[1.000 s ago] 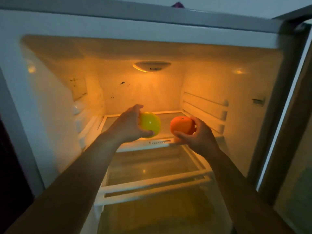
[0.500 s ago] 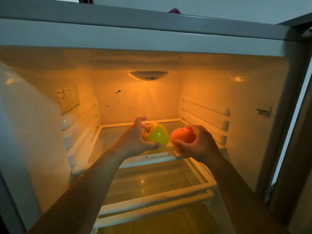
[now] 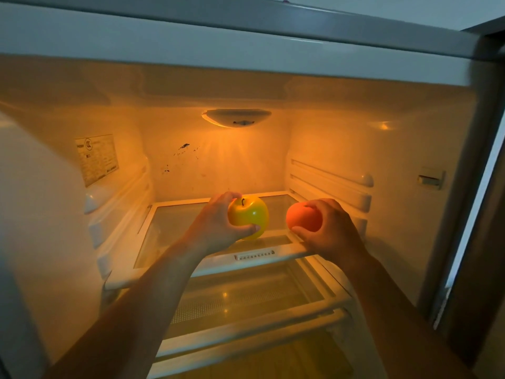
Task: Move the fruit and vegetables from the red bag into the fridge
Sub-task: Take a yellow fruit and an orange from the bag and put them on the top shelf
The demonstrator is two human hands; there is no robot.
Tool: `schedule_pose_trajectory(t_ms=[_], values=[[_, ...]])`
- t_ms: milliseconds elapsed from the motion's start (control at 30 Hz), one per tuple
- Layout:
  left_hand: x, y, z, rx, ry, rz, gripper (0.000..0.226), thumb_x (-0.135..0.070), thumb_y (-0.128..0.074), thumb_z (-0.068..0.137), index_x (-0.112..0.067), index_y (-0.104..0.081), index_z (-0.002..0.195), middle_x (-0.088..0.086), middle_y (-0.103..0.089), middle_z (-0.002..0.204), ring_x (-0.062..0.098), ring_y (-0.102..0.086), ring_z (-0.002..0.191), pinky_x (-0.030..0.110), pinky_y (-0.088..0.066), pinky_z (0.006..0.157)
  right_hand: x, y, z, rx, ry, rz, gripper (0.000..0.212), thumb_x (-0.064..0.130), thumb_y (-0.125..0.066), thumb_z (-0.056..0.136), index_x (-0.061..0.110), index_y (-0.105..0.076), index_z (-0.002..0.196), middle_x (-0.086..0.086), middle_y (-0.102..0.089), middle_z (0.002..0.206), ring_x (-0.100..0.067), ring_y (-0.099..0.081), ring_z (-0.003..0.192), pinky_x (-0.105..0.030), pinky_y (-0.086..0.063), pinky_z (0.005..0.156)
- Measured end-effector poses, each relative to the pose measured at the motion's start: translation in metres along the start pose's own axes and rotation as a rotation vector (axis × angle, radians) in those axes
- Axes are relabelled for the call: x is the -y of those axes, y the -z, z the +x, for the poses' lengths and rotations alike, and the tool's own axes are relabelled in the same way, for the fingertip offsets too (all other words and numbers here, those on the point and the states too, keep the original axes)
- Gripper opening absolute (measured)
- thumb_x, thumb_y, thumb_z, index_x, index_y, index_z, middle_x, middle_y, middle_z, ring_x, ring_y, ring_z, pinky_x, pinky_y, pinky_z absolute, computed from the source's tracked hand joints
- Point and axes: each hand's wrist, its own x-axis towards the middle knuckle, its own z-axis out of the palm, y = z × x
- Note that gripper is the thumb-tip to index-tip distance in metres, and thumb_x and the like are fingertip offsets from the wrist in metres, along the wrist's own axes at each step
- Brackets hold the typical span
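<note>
Fruit held over the top shelf of the open fridge, one piece per hand.
The left hand has its grip clamped round a yellow apple, stem up and thumb underneath. The right hand is curled round an orange fruit, its fingers hiding the far side. Whether either fruit touches the glass I cannot tell, since the thumbs cover the undersides. The lamp tints everything amber, so true colours are hard to judge. The sticker on the left wall is too blurred to read, and the lower shelves are cut off at the bottom.
</note>
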Motion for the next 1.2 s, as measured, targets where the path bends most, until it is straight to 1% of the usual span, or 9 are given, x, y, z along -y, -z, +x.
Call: schedule_pose_trajectory(t_ms=[133,233,333,400,667,767,833,1033,1200], values=[[0.004,0.007,-0.005,-0.045,0.011,0.041,0.076,-0.04,-0.077,0.07,-0.023,-0.039,0.134,0.001,-0.044,0.133,0.01,-0.039,0.101,0.024,-0.034,0.08,0.007,-0.007,0.0,0.034,0.017,0.038,0.057,0.032,-0.078,0.072,0.021,-0.052,0.121,0.001,-0.05,0.121,-0.012,-0.046,0.099,-0.028,-0.046,0.082],[0.007,0.013,-0.012,-0.088,0.05,0.082,0.076,-0.041,-0.076,0.07,-0.022,-0.039,0.134,0.001,-0.043,0.132,0.01,-0.04,0.1,0.024,-0.035,0.081,0.016,-0.015,0.003,0.056,0.035,0.072,0.055,0.031,-0.079,0.07,0.021,-0.054,0.118,0.003,-0.051,0.115,-0.011,-0.047,0.098,-0.027,-0.045,0.081],[0.011,0.021,-0.021,-0.14,0.092,0.114,0.075,-0.042,-0.075,0.071,-0.025,-0.039,0.133,0.002,-0.043,0.132,0.016,-0.047,0.107,0.025,-0.037,0.082,0.029,-0.026,0.007,0.06,0.104,0.083,0.051,0.03,-0.081,0.066,0.02,-0.059,0.111,0.005,-0.051,0.103,-0.01,-0.048,0.093,-0.021,-0.036,0.077],[0.015,0.028,-0.026,-0.174,0.111,0.159,0.075,-0.041,-0.076,0.07,-0.025,-0.039,0.133,0.003,-0.043,0.132,0.02,-0.048,0.112,0.025,-0.037,0.084,0.037,-0.032,0.008,0.089,0.157,0.088,0.05,0.029,-0.081,0.066,0.019,-0.06,0.11,0.006,-0.051,0.102,-0.007,-0.046,0.092,-0.018,-0.034,0.078],[0.024,0.045,-0.033,-0.263,0.197,0.235,0.07,-0.03,-0.075,0.072,-0.019,-0.042,0.133,0.009,-0.043,0.132,0.025,-0.045,0.119,0.025,-0.036,0.092,0.053,-0.054,0.013,0.156,0.236,0.148,0.051,0.032,-0.081,0.067,0.021,-0.059,0.112,0.002,-0.056,0.108,-0.005,-0.045,0.09,-0.016,-0.032,0.074],[0.028,0.045,-0.036,-0.27,0.203,0.234,0.066,-0.029,-0.074,0.074,-0.019,-0.043,0.131,0.01,-0.043,0.131,0.025,-0.045,0.118,0.024,-0.035,0.092,0.055,-0.059,0.014,0.188,0.255,0.149,0.055,0.035,-0.079,0.068,0.024,-0.056,0.115,0.003,-0.055,0.112,-0.005,-0.045,0.094,-0.01,-0.03,0.065],[0.03,0.044,-0.038,-0.273,0.2,0.223,0.067,-0.03,-0.075,0.073,-0.019,-0.044,0.131,0.009,-0.042,0.132,0.023,-0.045,0.118,0.024,-0.035,0.091,0.057,-0.06,0.014,0.203,0.252,0.152,0.056,0.038,-0.078,0.07,0.025,-0.053,0.118,0.006,-0.052,0.114,-0.005,-0.044,0.096,-0.006,-0.028,0.065],[0.036,0.042,-0.04,-0.316,0.187,0.267,0.066,-0.033,-0.077,0.072,-0.019,-0.046,0.129,0.007,-0.044,0.129,0.022,-0.048,0.112,0.024,-0.037,0.087,0.06,-0.062,0.015,0.234,0.217,0.204,0.055,0.035,-0.076,0.073,0.026,-0.051,0.121,0.005,-0.05,0.122,-0.007,-0.043,0.099,-0.008,-0.03,0.064],[0.042,0.04,-0.03,-0.343,0.231,0.274,0.063,-0.031,-0.075,0.074,-0.019,-0.045,0.129,0.008,-0.044,0.13,0.024,-0.048,0.112,0.031,-0.042,0.091,0.065,-0.067,0.023,0.26,0.234,0.195,0.054,0.035,-0.076,0.073,0.023,-0.053,0.12,0.001,-0.052,0.122,-0.008,-0.044,0.096,-0.01,-0.032,0.063]])
